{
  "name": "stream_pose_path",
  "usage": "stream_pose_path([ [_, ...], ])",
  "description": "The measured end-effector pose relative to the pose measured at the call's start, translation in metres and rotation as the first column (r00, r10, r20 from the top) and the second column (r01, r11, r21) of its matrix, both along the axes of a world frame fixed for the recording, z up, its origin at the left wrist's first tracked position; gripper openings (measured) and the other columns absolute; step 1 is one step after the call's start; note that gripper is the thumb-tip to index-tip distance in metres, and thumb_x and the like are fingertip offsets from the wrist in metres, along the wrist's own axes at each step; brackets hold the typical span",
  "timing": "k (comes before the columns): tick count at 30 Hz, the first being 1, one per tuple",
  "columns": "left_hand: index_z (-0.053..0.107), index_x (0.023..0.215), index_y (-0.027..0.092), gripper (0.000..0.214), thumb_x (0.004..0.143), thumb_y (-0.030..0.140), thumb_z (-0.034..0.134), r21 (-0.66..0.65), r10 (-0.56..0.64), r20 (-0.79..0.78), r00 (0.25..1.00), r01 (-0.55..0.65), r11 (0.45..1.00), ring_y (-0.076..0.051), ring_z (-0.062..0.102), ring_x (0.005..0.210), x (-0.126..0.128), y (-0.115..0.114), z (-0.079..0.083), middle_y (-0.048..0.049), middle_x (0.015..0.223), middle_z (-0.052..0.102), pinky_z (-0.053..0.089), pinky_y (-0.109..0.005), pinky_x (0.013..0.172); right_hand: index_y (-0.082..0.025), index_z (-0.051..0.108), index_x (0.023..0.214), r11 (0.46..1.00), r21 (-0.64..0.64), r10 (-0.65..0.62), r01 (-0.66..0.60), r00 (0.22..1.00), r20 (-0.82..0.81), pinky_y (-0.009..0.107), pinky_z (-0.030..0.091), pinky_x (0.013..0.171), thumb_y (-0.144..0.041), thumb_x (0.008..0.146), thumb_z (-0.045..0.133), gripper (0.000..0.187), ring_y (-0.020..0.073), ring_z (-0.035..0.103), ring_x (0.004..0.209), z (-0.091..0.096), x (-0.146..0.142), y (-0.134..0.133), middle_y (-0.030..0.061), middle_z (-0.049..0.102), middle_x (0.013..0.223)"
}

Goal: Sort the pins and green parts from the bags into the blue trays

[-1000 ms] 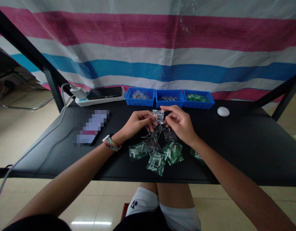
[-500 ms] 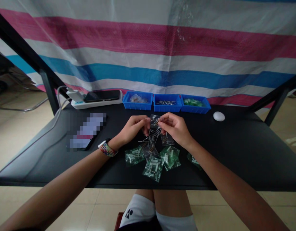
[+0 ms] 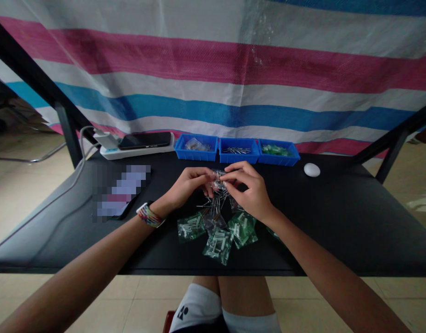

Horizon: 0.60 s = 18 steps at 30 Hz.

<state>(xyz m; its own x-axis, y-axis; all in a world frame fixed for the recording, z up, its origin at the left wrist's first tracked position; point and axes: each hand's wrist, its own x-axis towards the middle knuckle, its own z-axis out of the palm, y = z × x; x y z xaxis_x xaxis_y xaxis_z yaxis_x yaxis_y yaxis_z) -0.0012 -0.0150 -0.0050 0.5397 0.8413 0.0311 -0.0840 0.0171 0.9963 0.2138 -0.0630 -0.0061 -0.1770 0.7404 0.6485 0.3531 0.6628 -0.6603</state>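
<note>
Between my two hands is a small clear plastic bag (image 3: 218,174) with a few brownish bits in it. My left hand (image 3: 192,185) pinches its left side, and the fingers of my right hand (image 3: 249,187) are closed on its right side. Just below my fingertips lies a loose pile of thin metal screws (image 3: 218,202). Nearer the table's front edge are several green bags of pale plastic pieces (image 3: 218,245), and a clear bag (image 3: 215,222) lies among them. Another clear bag is partly hidden by my right hand.
At the back of the black table (image 3: 337,222) stand three blue bins: one with clear bags (image 3: 196,155), one with screws (image 3: 238,158), one with green bags (image 3: 278,159). A power strip (image 3: 136,151) carries a phone (image 3: 145,140). A blurred-out device (image 3: 123,192) lies left, a white mouse (image 3: 312,169) right.
My right hand has moved left, closer to my left hand, and the clear bag is now held up between both. The whole view has shifted slightly.
</note>
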Motion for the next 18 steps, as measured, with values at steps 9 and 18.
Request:
stream_pose_path([
  [9,0.075,0.095,0.013,0.03,0.083,0.04,0.083,0.046,0.398,0.038,0.916,-0.4,0.915,-0.015,0.071,0.06,-0.013,0.03,-0.011,-0.0051,0.08,0.076,0.054,-0.023,0.055,-0.021,0.074,0.105,0.957,-0.273,-0.077,0.095,0.994,0.077,0.026,0.053,0.063,-0.016,0.093,0.065,0.017,0.0148,0.067,0.077,0.005,0.018,0.011,0.005,0.072,0.102],
  [18,0.07,0.13,0.013,0.042,0.091,0.028,0.076,-0.092,0.559,0.175,0.81,-0.552,0.829,-0.015,0.08,0.081,-0.034,0.049,-0.007,-0.0175,0.132,0.077,0.062,-0.023,0.069,-0.023,0.072,0.084,0.847,-0.463,0.093,0.263,0.782,0.616,0.029,0.042,0.066,-0.024,0.078,0.079,0.01,0.0186,0.066,0.078,0.013,0.048,0.015,0.002,0.073,0.089],
])
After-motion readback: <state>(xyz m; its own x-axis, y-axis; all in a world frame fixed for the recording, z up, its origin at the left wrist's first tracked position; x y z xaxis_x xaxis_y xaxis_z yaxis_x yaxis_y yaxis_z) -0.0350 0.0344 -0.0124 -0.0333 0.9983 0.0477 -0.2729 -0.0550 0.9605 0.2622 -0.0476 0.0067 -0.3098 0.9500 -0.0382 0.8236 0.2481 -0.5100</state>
